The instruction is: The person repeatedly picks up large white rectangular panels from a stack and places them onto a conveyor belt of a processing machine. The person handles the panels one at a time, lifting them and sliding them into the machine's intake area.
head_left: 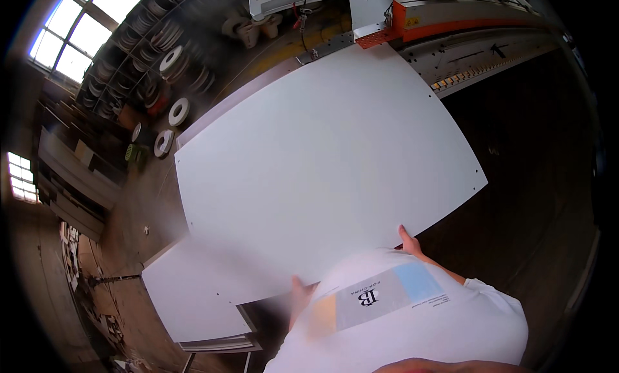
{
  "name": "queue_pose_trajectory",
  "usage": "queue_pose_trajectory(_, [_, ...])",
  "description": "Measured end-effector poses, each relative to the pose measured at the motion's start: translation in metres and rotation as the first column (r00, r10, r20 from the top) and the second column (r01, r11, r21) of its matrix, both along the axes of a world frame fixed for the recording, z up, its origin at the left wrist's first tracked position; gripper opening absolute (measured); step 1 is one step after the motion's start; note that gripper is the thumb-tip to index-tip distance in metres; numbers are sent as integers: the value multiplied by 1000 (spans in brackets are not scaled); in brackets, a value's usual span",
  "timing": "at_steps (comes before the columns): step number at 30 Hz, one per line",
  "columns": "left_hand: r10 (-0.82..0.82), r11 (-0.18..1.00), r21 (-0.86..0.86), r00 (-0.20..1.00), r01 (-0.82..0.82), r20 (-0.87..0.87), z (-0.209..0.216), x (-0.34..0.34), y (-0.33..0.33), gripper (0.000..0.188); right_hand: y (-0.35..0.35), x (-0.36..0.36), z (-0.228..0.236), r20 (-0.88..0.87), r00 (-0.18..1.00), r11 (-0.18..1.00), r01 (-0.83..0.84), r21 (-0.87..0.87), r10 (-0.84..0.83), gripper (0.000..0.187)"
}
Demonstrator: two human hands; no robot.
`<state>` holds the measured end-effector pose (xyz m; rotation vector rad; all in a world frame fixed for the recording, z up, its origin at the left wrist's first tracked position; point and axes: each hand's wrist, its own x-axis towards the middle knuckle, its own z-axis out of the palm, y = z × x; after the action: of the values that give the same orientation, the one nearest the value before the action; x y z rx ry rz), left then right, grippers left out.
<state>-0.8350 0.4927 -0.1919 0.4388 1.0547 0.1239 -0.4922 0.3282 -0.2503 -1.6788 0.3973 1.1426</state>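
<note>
A large white board (322,147) with small dark holes near its edges spans the middle of the view. My right hand (410,244) grips its near edge, the thumb on top and the fingers mostly hidden underneath. Close against my body, my left hand (302,297) is at the same near edge further left, with its thumb up over the board; it is a little blurred. Another white board (193,289) lies at the lower left on a stack of boards (216,344), partly covered by the large one.
At the far right stands a long machine with an orange guard (416,21), which the board's far corner meets. A pale rail (251,92) runs along the board's far left side. Rolls of edging strip (178,112) stand on the floor before a full rack (138,50). Boards (77,173) lean at left.
</note>
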Motion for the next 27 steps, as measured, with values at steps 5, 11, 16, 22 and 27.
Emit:
queue_pose_trajectory(5, [241,870,-487,926,-74,290,-17,3,-5,133,-14,14,-20,-7,1000,1000,12,27,-11,65])
queue_pose_trajectory(11, [264,825,-564,910,-41,321,-21,39,-20,130,-26,52,-9,-4,1000,1000,13,-22,-13,64])
queue_pose_trajectory(16, [47,922,-386,988,14,146,-52,65,-43,130,-46,99,-5,-18,999,998,30,-54,-31,64])
queue_pose_trajectory(22, [198,942,-291,977,-167,82,-55,107,-64,107,-74,147,-25,2,1000,999,18,-34,-18,62])
queue_pose_trajectory(27, [502,829,-368,851,-422,155,-62,136,-82,66,-73,174,8,-56,997,998,52,-29,-54,56])
